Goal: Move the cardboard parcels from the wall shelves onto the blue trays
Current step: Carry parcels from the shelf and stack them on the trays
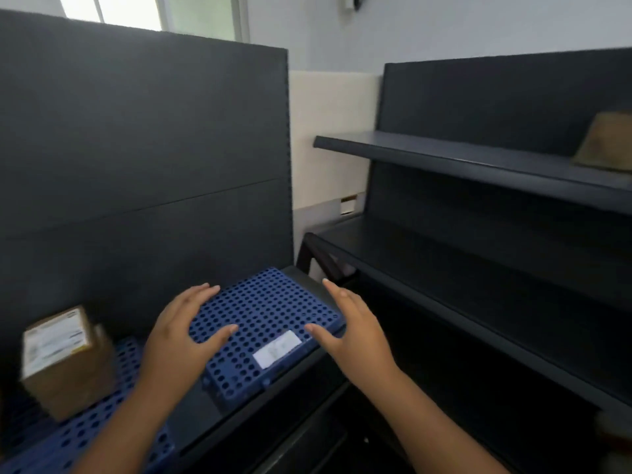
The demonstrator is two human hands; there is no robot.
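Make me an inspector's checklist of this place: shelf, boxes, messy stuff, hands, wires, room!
Surface: dark shelf bearing two blue trays.
Job's things: near blue tray with a white label; left blue tray carries one cardboard parcel; another parcel sits on the right upper shelf.
Clutter: nothing seen.
Hands: left hand and right hand open, at the near tray's two sides.
Cables: nothing seen.
Surroundings: dark back panels, pale wall, window above.
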